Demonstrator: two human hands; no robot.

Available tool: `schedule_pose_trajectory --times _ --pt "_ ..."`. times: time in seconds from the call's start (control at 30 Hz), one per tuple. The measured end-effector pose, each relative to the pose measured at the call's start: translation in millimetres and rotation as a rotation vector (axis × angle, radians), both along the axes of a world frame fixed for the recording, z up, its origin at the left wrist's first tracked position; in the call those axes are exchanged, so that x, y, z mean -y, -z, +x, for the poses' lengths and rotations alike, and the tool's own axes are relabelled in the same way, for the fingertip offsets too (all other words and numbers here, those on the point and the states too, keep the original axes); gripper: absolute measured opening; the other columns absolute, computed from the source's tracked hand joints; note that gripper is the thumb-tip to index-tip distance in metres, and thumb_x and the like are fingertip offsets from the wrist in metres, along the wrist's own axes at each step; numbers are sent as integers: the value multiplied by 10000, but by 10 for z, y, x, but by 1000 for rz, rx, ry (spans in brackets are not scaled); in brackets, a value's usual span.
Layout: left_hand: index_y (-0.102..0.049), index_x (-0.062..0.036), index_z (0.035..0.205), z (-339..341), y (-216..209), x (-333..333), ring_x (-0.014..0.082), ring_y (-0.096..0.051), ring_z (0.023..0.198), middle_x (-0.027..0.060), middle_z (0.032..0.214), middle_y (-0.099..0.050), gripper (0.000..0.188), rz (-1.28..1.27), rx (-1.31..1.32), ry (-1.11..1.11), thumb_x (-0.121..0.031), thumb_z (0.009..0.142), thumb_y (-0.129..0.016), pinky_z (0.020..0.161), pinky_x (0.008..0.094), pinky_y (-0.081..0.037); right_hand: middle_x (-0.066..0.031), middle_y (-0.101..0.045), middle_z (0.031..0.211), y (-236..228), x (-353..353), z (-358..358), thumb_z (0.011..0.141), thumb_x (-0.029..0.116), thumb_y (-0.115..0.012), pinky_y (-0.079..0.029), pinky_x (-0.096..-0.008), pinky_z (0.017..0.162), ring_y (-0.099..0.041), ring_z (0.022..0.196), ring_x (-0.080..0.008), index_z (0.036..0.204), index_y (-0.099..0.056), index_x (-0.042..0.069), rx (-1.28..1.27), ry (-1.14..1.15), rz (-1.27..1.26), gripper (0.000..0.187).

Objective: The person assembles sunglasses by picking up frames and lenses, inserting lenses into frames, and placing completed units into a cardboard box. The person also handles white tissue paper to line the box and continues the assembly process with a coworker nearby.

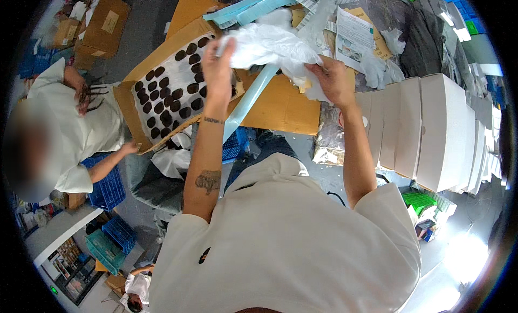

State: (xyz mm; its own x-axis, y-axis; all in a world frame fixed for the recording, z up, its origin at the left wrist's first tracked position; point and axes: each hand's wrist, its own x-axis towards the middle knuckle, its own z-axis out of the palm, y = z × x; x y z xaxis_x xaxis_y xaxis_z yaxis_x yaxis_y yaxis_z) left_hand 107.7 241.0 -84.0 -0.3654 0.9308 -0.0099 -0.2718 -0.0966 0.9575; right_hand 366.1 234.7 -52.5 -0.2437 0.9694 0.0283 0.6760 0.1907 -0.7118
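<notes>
A crumpled, thin white sheet (270,43) is stretched between my hands above the cardboard-topped table; whether it is paper or plastic I cannot tell. My left hand (217,65) grips its left end, beside the open cardboard box. At the sheet's lower right edge, my right hand (333,82) pinches it between thumb and fingers. Beneath the sheet, a pale blue strip (251,100) slants down over the table's near edge. The shallow cardboard box (141,131) holds many dark, rounded pieces (175,93) lying in rows on a white liner.
Another person (70,119) stands at the left with a hand at the box's corner. Blue label strips (251,10) and a printed sheet (354,38) lie farther back. White boxes (426,132) are stacked at the right. A blue crate (107,181) sits at the lower left.
</notes>
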Motion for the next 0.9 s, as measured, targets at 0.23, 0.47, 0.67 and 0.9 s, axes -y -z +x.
schedule_pose_trajectory --times 0.23,0.47,0.67,0.9 --pt "-523 -46 1110 -449 191 -274 171 -614 899 75 1038 -629 238 28 253 -245 -200 943 -592 717 299 -527 -94 -687 910 94 24 495 909 165 -648 -508 -301 696 -638 765 -143 1000 -673 -23 -802 423 -106 211" --pt "-288 -31 1455 290 176 -341 336 -371 1340 227 1449 -358 842 -40 -585 477 -470 851 -677 1101 419 -307 -16 -638 868 -162 156 236 977 309 -565 -441 -239 672 -532 755 -90 958 -671 -17 -765 700 114 344" --pt "-460 19 1327 994 -91 -235 217 -573 1097 149 1204 -594 657 -242 65 708 -312 832 -736 924 320 -452 -53 -639 829 28 223 -46 989 286 -536 -442 -263 659 -529 746 -102 991 -654 -51 -598 350 39 357" --pt "-604 -36 1106 603 142 -208 109 -603 857 44 1015 -652 318 -244 333 444 -175 846 -725 744 261 -492 25 -555 726 139 34 273 991 243 -536 -385 -243 591 -435 659 -68 926 -648 -42 -715 764 211 312"
